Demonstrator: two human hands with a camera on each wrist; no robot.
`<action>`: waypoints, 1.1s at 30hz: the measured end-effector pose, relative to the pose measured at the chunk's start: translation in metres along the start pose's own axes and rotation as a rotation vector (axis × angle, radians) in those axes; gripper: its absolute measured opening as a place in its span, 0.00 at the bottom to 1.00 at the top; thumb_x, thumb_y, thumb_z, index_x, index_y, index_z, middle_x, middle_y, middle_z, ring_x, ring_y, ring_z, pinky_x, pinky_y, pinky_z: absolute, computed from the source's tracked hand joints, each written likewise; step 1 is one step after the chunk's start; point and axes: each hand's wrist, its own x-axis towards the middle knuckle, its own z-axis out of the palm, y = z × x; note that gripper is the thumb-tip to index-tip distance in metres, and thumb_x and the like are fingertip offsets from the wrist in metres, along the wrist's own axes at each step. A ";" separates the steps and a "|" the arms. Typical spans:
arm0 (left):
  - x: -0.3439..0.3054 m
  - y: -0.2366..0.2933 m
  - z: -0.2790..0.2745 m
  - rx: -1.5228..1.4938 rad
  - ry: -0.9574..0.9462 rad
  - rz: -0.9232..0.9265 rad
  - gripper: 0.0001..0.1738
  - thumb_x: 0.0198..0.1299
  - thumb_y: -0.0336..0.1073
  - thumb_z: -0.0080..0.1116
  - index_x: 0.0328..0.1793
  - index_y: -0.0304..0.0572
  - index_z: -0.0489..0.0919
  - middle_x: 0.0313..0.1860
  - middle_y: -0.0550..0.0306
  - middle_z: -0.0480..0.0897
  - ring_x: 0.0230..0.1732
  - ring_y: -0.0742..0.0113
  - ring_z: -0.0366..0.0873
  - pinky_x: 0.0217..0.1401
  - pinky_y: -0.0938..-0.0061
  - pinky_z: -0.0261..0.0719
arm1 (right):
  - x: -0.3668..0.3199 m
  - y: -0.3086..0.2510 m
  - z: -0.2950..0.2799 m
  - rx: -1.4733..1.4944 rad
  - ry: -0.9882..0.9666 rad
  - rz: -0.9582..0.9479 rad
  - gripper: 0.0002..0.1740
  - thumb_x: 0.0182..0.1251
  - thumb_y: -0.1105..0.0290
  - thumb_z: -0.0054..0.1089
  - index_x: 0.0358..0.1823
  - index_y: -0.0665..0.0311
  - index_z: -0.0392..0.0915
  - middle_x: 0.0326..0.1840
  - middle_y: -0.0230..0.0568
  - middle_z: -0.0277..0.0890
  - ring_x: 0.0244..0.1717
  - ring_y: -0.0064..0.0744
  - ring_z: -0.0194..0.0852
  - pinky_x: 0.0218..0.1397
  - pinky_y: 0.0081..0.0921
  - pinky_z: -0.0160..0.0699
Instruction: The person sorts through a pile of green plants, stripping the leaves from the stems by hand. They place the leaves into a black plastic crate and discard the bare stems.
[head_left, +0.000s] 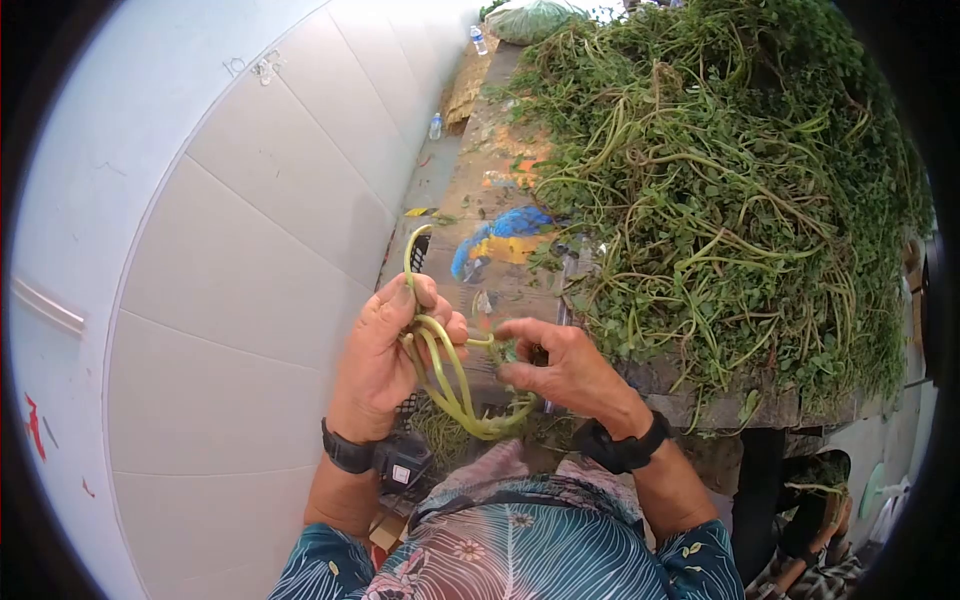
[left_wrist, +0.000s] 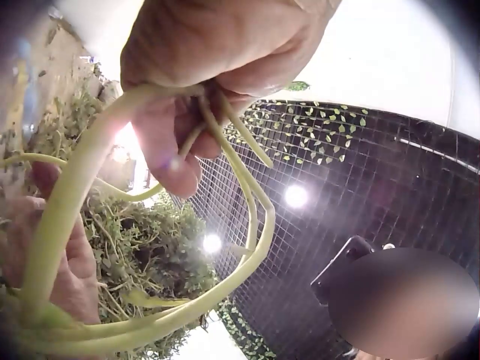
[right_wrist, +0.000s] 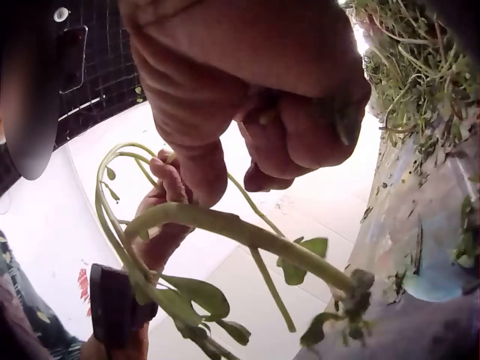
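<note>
My left hand (head_left: 385,345) grips several looped pale green stems (head_left: 455,392), one tip standing up above the thumb. In the left wrist view the stems (left_wrist: 255,259) bend down from the fingers of that hand (left_wrist: 217,45). My right hand (head_left: 580,375) is just right of the bundle, fingers curled, with a bit of green between thumb and fingers. The right wrist view shows this hand (right_wrist: 255,75) above a thick stem (right_wrist: 240,229) with leaves and a dark, ragged end; its fingertips are partly hidden.
A large heap of leafy stems (head_left: 720,200) covers the wooden table (head_left: 490,130) on the right. A pale panelled wall (head_left: 230,300) stands at the left. Bottles (head_left: 436,126) are beside the table's far left edge. Another person's arm (head_left: 825,520) shows at the lower right.
</note>
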 end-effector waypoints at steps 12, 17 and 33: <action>-0.003 0.019 -0.024 -0.020 0.099 0.123 0.11 0.67 0.38 0.46 0.46 0.37 0.71 0.32 0.54 0.75 0.39 0.59 0.77 0.35 0.67 0.87 | -0.014 0.029 -0.029 -0.219 0.034 -0.115 0.08 0.56 0.73 0.59 0.36 0.67 0.79 0.27 0.37 0.72 0.27 0.29 0.70 0.31 0.25 0.69; -0.003 0.022 -0.035 0.043 0.152 0.173 0.10 0.65 0.38 0.51 0.44 0.39 0.74 0.32 0.55 0.75 0.38 0.61 0.77 0.35 0.69 0.83 | -0.025 0.038 -0.031 -0.248 0.051 -0.137 0.07 0.55 0.71 0.56 0.32 0.67 0.78 0.30 0.47 0.75 0.32 0.44 0.74 0.36 0.32 0.72; -0.003 0.036 -0.032 -0.038 0.207 0.277 0.09 0.67 0.35 0.45 0.46 0.39 0.72 0.32 0.57 0.74 0.35 0.65 0.75 0.32 0.72 0.85 | -0.034 0.064 -0.037 0.984 0.382 0.274 0.06 0.62 0.68 0.46 0.34 0.59 0.71 0.31 0.30 0.74 0.33 0.26 0.74 0.29 0.20 0.64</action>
